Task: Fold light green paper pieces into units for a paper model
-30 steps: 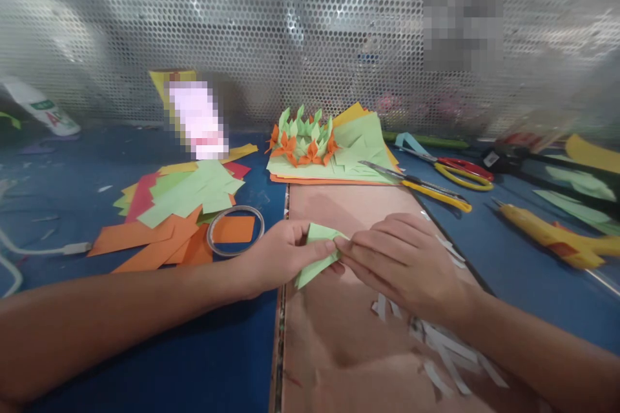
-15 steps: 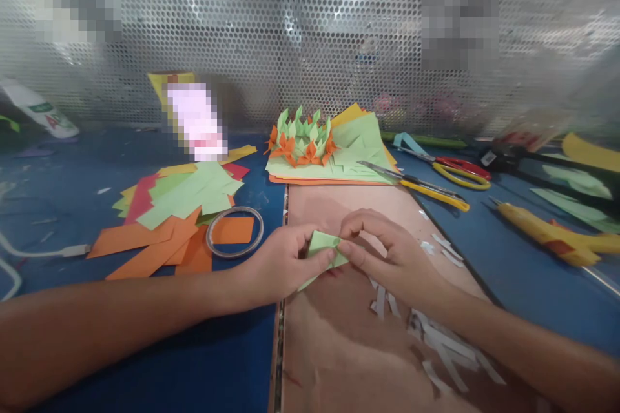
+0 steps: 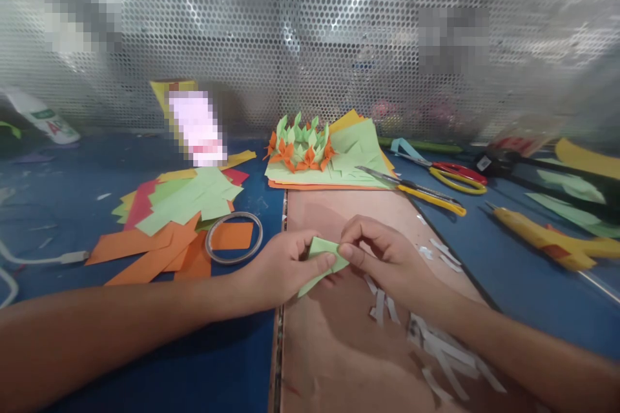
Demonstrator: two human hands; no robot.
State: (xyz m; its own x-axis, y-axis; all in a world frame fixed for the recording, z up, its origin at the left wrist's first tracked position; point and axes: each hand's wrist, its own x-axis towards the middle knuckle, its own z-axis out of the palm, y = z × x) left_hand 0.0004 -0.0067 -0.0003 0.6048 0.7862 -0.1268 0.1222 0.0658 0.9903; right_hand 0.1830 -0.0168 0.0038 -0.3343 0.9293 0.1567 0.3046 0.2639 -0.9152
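Observation:
A folded piece of light green paper [image 3: 320, 248] is held above the brown board [image 3: 334, 348]. My left hand [image 3: 285, 264] grips it from the left, thumb on top and fingers behind. At its right corner, my right hand [image 3: 378, 248] pinches the paper between thumb and forefinger. Just beyond the hands, a ring of green and orange folded paper pieces [image 3: 310, 156] stands on a stack of coloured sheets [image 3: 356, 148]. To the left of my left hand lies a tape roll [image 3: 209, 246] on an orange paper strip.
Loose green paper pieces [image 3: 184, 197] and orange strips [image 3: 155, 264] lie left. A box cutter [image 3: 431, 197], scissors [image 3: 460, 174] and a yellow glue gun [image 3: 542, 232] lie right. White paper scraps [image 3: 450, 355] litter the board. A perforated metal wall [image 3: 290, 26] closes off the back.
The right corner of the green paper, raised in a curl before, now lies flatter under my right fingertips. Both hands stay in nearly the same place. The view has tilted slightly.

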